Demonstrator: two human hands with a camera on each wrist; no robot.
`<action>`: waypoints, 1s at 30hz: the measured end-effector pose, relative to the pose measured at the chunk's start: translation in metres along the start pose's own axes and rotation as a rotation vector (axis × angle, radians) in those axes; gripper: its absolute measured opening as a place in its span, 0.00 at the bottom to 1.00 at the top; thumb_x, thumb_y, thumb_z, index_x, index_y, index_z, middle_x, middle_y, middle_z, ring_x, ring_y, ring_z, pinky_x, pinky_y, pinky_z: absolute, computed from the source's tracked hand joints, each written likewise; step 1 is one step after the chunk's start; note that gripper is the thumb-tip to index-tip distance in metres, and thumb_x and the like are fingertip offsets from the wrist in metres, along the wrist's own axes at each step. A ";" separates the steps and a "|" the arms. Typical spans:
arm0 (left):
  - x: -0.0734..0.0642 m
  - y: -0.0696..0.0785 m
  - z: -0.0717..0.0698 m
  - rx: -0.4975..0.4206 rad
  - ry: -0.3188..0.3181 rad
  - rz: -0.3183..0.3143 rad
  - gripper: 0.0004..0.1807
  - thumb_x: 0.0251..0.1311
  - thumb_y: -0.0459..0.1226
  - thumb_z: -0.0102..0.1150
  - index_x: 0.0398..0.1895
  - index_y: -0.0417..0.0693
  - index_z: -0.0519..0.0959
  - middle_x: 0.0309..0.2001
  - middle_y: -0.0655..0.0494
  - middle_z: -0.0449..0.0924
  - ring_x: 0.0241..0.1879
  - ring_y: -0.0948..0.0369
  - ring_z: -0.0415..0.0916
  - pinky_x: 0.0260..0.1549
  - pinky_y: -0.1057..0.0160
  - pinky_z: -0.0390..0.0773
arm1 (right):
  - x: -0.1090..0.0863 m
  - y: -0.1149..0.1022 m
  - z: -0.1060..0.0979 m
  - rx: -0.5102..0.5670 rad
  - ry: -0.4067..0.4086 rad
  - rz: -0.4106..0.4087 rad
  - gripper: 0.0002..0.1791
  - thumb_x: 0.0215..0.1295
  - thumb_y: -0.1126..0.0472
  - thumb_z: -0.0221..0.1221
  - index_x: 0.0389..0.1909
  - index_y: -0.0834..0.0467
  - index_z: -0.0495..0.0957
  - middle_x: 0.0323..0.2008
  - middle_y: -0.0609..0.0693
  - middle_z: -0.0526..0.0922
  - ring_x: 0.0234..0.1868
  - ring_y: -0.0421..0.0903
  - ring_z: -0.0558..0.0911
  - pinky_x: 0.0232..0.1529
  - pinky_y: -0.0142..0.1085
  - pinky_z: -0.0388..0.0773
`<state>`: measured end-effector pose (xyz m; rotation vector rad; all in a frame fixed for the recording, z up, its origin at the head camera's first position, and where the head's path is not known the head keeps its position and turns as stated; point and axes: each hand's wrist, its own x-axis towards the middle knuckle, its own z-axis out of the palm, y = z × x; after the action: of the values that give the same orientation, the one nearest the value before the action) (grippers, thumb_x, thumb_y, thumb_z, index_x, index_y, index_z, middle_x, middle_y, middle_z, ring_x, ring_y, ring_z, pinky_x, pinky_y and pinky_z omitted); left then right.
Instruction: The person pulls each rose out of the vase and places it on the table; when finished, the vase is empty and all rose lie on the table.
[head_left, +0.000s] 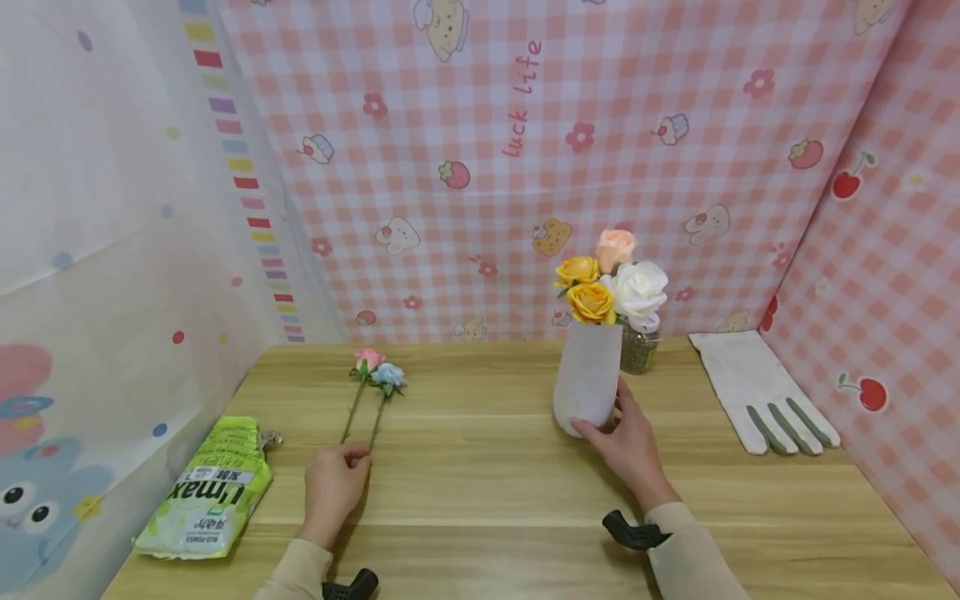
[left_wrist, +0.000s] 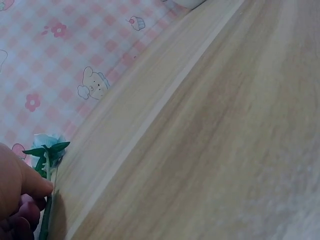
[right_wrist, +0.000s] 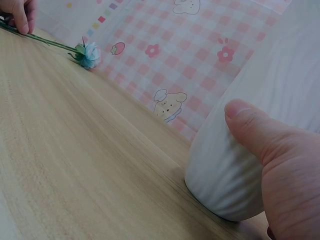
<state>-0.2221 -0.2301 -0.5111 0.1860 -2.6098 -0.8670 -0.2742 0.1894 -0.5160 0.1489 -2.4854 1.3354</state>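
My left hand [head_left: 337, 485] pinches the green stem of a blue artificial rose [head_left: 387, 377] low down, at the left of the table. Beside it lies a pink rose [head_left: 369, 359], its stem running toward the same hand; whether the fingers hold that stem too, I cannot tell. On the right, my right hand [head_left: 632, 448] grips the lower part of a white ribbed vase [head_left: 588, 375], thumb [right_wrist: 245, 117] across its front. Out of the vase rise two yellow roses [head_left: 591, 302], a peach rose [head_left: 616, 249] and a white rose [head_left: 640, 292].
A green-and-white snack bag [head_left: 206, 492] lies at the table's left edge. Behind the vase stands a small glass jar [head_left: 640, 348] with dark contents. White gloves [head_left: 761, 392] with grey-green strips lie at the right. A pink checked cloth [head_left: 487, 192] hangs behind the wooden table [head_left: 480, 500].
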 end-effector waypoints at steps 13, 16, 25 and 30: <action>0.000 0.004 -0.003 0.019 0.031 0.003 0.04 0.54 0.32 0.65 0.29 0.40 0.86 0.24 0.53 0.83 0.28 0.52 0.80 0.32 0.52 0.77 | 0.000 0.000 0.000 0.000 0.002 -0.014 0.55 0.51 0.40 0.69 0.75 0.51 0.49 0.61 0.59 0.70 0.60 0.55 0.72 0.50 0.53 0.76; 0.004 0.013 -0.005 -0.009 0.030 -0.003 0.05 0.55 0.33 0.64 0.30 0.41 0.87 0.25 0.54 0.83 0.27 0.55 0.79 0.30 0.55 0.76 | 0.000 0.000 0.000 0.004 0.002 -0.018 0.55 0.51 0.40 0.69 0.75 0.51 0.49 0.61 0.59 0.70 0.60 0.55 0.72 0.50 0.53 0.76; 0.021 0.084 -0.015 -0.233 -0.020 0.100 0.08 0.57 0.37 0.66 0.35 0.40 0.87 0.25 0.56 0.83 0.23 0.64 0.75 0.21 0.68 0.73 | 0.001 -0.001 0.000 0.019 0.000 -0.024 0.56 0.51 0.40 0.69 0.75 0.53 0.49 0.61 0.60 0.69 0.60 0.56 0.72 0.51 0.53 0.76; 0.031 0.127 -0.011 -0.342 -0.037 0.186 0.07 0.57 0.38 0.67 0.36 0.43 0.87 0.26 0.58 0.82 0.25 0.64 0.76 0.24 0.66 0.76 | 0.000 -0.001 0.000 0.010 -0.008 -0.015 0.56 0.52 0.40 0.68 0.75 0.53 0.47 0.62 0.60 0.68 0.60 0.56 0.71 0.51 0.53 0.75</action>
<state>-0.2470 -0.1426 -0.4170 -0.1644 -2.4149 -1.2345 -0.2738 0.1886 -0.5149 0.1752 -2.4798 1.3442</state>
